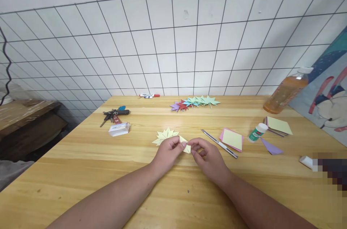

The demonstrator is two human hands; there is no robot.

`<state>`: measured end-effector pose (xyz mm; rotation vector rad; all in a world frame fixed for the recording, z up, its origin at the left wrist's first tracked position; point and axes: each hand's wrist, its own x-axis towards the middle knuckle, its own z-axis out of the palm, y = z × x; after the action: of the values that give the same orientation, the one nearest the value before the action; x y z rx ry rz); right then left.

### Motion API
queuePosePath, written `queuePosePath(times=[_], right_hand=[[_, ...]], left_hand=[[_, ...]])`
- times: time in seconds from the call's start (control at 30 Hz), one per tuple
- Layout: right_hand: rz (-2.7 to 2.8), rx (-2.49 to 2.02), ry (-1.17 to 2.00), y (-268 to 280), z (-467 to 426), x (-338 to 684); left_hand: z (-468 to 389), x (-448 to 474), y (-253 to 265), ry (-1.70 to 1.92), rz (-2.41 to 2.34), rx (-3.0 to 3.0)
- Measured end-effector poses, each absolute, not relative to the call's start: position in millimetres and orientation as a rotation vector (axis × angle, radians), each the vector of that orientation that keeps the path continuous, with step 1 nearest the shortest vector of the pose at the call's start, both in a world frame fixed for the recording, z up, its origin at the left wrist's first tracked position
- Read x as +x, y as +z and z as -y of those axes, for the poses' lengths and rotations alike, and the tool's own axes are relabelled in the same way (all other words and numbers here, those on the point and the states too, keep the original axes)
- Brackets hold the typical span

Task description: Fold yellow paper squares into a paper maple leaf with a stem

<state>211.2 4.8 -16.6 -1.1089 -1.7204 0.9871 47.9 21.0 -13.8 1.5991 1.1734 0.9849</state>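
Observation:
A small folded piece of pale yellow paper [186, 149] is held low over the wooden table, between my two hands. My left hand [168, 151] pinches its left side between thumb and fingers. At the paper's right edge, my right hand [210, 158] has its thumb and index fingertip closed on the corner, the other fingers curled. Just behind my left hand lies a pale yellow folded-paper leaf [166, 135] with a pointed outline, partly covered by that hand. Farther back, several similar paper leaves [196, 102] in purple, red, blue and green overlap in a row.
Right of my hands lie a utility knife [220, 144], square paper sheets [232, 139], a glue stick [257, 133], another paper stack [279, 125] and a purple folded piece [271, 147]. A bottle [287, 91] stands back right. Keys [115, 114], a small box [119, 129] and markers [149, 95] lie left.

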Motion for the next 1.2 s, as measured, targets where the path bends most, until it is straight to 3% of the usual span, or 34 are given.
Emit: queuePosePath(times=[1.2], right_hand=[[1.722, -1.112, 0.997, -20.9, -6.3, 210.5]], left_hand=[[-20.6, 49.3, -11.0, 0.976, -1.230, 1.611]])
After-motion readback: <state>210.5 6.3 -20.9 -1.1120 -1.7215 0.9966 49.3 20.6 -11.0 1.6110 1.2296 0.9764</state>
